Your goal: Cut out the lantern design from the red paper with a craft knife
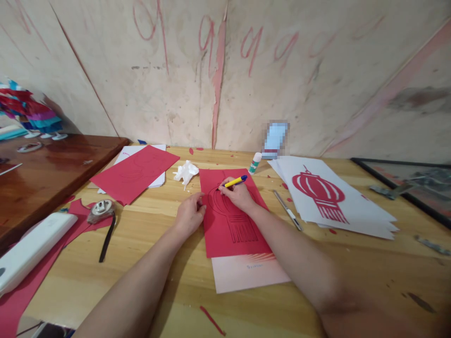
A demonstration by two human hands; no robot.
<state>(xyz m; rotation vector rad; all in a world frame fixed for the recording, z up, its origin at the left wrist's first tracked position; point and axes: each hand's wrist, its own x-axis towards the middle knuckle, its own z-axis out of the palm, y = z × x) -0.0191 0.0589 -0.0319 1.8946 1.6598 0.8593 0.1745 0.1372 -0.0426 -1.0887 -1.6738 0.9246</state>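
A red sheet of paper (218,234) lies in front of me, with a lantern outline with a fringe drawn on it in dark lines. My right hand (238,195) is closed around a yellow pen with a blue end (234,182), its tip at the upper part of the drawing. At the paper's left edge, my left hand (190,213) has its fingers curled, with the thumb and fingertips against the edge. Under the red sheet, a pale printed sheet (232,277) sticks out at the bottom.
On the right, a red cut-paper lantern (313,188) lies on white sheets (352,202), beside a craft knife (288,210). A glue stick (255,163) and propped phone (276,138) stand behind. Leftward are crumpled tissue (186,172), another red sheet (141,171), a tape measure (101,212) and a white device (38,249).
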